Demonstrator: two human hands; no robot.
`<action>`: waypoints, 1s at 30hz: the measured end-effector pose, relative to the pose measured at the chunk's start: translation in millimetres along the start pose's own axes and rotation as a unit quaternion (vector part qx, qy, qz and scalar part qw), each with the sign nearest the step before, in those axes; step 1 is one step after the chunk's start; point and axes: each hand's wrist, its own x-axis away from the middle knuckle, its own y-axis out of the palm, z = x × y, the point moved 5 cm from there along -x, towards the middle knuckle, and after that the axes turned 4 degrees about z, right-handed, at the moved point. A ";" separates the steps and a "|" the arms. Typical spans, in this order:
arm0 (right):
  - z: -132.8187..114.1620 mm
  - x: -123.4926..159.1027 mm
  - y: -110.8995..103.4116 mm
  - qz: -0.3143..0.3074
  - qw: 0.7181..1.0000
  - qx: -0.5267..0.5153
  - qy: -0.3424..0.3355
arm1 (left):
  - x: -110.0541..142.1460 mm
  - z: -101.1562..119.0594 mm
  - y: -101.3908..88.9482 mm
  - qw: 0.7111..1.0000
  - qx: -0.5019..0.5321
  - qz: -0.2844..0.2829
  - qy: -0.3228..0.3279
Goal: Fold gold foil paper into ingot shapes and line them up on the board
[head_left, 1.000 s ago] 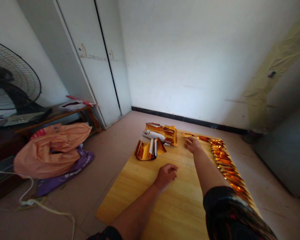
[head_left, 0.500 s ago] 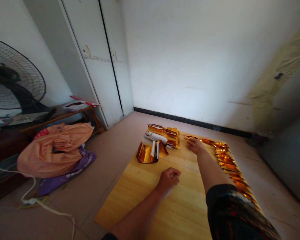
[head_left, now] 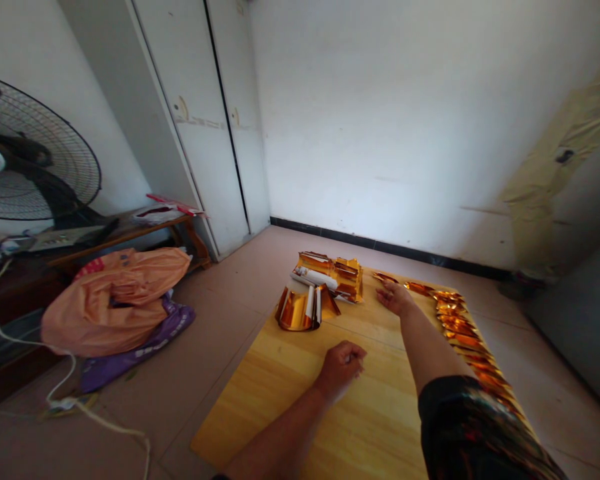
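Observation:
My left hand (head_left: pixel 341 368) is held above the wooden board (head_left: pixel 260 373), its fingers curled in, with nothing seen sticking out of them. Toward the far edge reaches my right hand (head_left: pixel 395 297), fingers stretched out and pointing left. Just beyond those fingertips lies a thin piece of gold foil (head_left: pixel 383 277); whether they touch it is unclear. A row of folded, shiny gold foil packets (head_left: pixel 453 317) runs along the far right corner and down the right edge. Curled gold sheets with white backs (head_left: pixel 297 310) sit at the far left, beside a larger stack of gold sheets (head_left: pixel 347 277).
An orange bag (head_left: pixel 125 300) and a purple bag (head_left: pixel 140 357) lie on the floor to the left, near a pale cord (head_left: pixel 110 420). Behind them stand a low wooden stand (head_left: pixel 195 240) and a black fan (head_left: pixel 40 153). A white wardrobe (head_left: pixel 200 147) is at the back left.
The view has shifted slightly, so everything sits a little further right and lower. My right hand has drawn back slightly from the thin foil piece. My left hand stays curled over the board.

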 end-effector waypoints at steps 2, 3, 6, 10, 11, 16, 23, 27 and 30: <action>1.7 2.2 -1.9 0.016 1.000 -0.004 0.013 | -0.8 -1.6 -0.2 1.000 -0.002 0.001 0.001; 2.1 3.6 -2.6 0.022 1.000 -0.006 0.018 | -1.2 -2.4 -0.4 1.000 -0.005 0.002 0.002; 1.5 7.5 -3.1 0.026 0.999 -0.012 0.020 | -1.9 -3.8 -1.5 1.000 -0.008 0.006 0.008; 0.6 10.0 -2.3 0.023 1.000 -0.011 0.016 | -1.6 -4.1 -2.5 1.000 -0.016 0.002 0.016; 0.7 10.1 -2.0 0.021 1.000 -0.009 0.015 | -1.5 -4.1 -2.6 1.000 -0.018 0.001 0.016; 1.8 9.5 -0.9 0.010 1.000 -0.002 0.013 | -1.0 -2.4 -2.3 1.000 -0.020 0.001 0.019; 0.7 8.2 -1.4 0.014 1.000 -0.002 0.002 | 0.8 1.3 -2.1 0.999 -0.024 -0.002 0.025; -0.2 7.1 -1.1 0.008 1.000 0.004 -0.008 | 0.0 -0.7 -2.4 0.999 -0.032 0.000 0.028; -0.4 6.3 -1.2 -0.004 1.000 0.008 -0.024 | -0.8 -1.8 -2.2 0.999 -0.030 0.003 0.025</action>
